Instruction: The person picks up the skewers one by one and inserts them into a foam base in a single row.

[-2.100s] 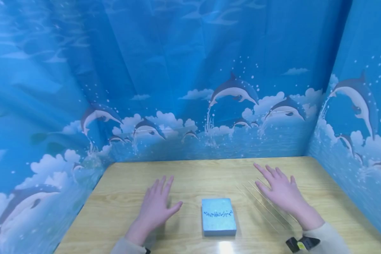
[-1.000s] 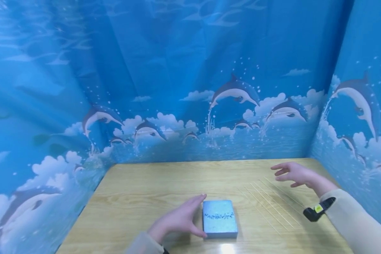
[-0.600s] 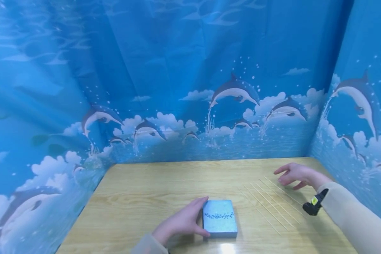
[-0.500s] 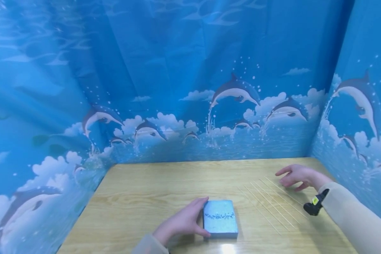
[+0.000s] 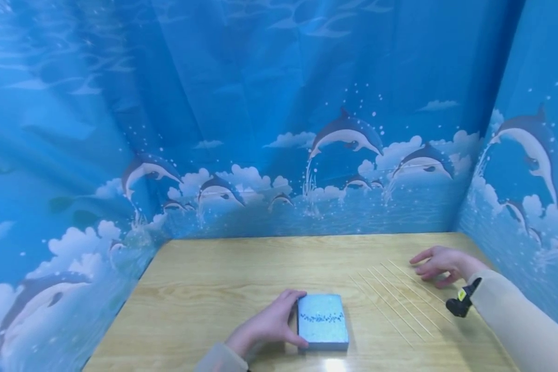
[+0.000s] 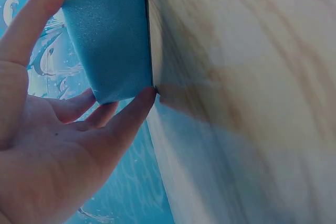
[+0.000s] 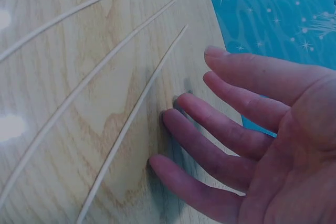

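A light blue block (image 5: 323,323) with a dark speckled band across its top lies flat on the wooden table. My left hand (image 5: 270,321) holds its left side, thumb at the near corner and fingers at the far one. In the left wrist view, fingertips touch both ends of the block's smooth blue side (image 6: 113,40). Several thin pale sticks lie slantwise and roughly parallel to the right of the block. Beside the outermost stick (image 7: 126,124), my right hand (image 7: 247,129) hovers low with loosely bent, spread fingers and nothing in them.
The wooden table (image 5: 223,274) is bordered at the back and sides by a blue curtain (image 5: 260,129) printed with dolphins. A black device with a yellow mark (image 5: 461,297) is strapped on the right wrist.
My left hand has come in from the left and taken hold of the block's side. My right hand has moved right from over the sticks, then dropped lower beside them.
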A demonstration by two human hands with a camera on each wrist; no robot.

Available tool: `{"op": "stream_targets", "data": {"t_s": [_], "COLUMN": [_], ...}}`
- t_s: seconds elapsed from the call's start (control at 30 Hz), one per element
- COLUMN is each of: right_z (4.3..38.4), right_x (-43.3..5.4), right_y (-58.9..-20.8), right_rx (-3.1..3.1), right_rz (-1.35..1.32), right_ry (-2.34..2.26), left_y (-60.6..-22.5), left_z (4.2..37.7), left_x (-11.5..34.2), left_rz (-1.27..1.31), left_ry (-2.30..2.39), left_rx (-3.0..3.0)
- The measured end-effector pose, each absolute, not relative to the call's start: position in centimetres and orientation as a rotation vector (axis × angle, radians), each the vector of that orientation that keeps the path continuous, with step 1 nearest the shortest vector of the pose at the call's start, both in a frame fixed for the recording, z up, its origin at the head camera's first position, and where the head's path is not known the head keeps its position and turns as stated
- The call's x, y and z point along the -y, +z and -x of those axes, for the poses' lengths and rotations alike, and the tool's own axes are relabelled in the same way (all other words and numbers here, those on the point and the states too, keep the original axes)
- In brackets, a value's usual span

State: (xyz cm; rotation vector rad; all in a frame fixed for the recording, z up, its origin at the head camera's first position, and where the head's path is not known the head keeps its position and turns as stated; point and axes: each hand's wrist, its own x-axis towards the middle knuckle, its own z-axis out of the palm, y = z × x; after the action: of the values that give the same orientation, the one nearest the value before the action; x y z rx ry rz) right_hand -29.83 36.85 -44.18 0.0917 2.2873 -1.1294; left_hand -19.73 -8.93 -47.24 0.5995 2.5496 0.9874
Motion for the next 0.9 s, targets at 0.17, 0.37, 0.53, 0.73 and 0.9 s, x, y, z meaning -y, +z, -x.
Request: {"op": "stream_targets", "data": {"t_s": [0.17,0.37,0.53,0.73,0.9], "right_z": [29.7,29.7,29.6,29.5,29.5], "right_x": [-36.6,-36.4,-36.1,-35.4,-35.0], "right_y": [-44.4,-44.4,-44.4,-44.9,-45.0], "right_rx": [-2.305,-2.317,-2.329,-2.349,-2.359], "right_rz": [-0.101,-0.086,-0.085,-0.106,-0.127], "right_ry": [-1.092,-1.062,-1.049,-1.029,-1.016], "left_y": [-47.5,-47.6,-47.7,-47.9,-47.9], "left_z": [19.8,20.0,20.4,20.4,20.3], "left_x": [9.2,9.2,9.3,9.5,9.4], "left_rz": [-0.590,-0.592,-0.650,-0.639,-0.660], "left_ry": [1.024,0.997,0.961,0.961,0.973], "left_rx": [-2.503,-2.505,-2.523,-2.515,-2.519]}}
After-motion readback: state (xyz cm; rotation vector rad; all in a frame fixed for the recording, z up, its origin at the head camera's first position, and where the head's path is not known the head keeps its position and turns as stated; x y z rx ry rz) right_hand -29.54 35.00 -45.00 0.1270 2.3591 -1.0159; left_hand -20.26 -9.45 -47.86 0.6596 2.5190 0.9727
